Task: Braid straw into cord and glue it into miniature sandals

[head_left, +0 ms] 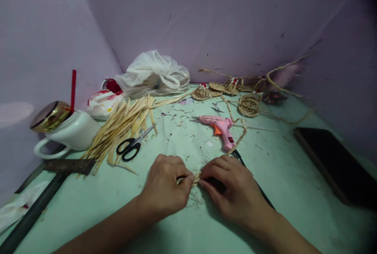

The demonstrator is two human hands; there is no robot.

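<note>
Between my two hands is a short stretch of braided straw cord (196,178), tan and twisted. My left hand (169,183) is closed, its thumb and fingers pinching one side of the cord. From the right, my right hand (228,187) pinches the same cord with thumb and fingertips. The cord's tail runs up from behind my right hand and loops past a pink glue gun (219,126) with an orange trigger. That glue gun lies on its side just beyond my right hand, its small light lit. Most of the held part is hidden by my fingers.
Black-handled scissors (132,146) lie by a heap of straw strips (120,122). A white mug (73,130) and a hammer (63,169) are at left. Behind are a plastic bag (156,73) and coiled straw pieces (249,105). A dark phone (332,163) rests at right.
</note>
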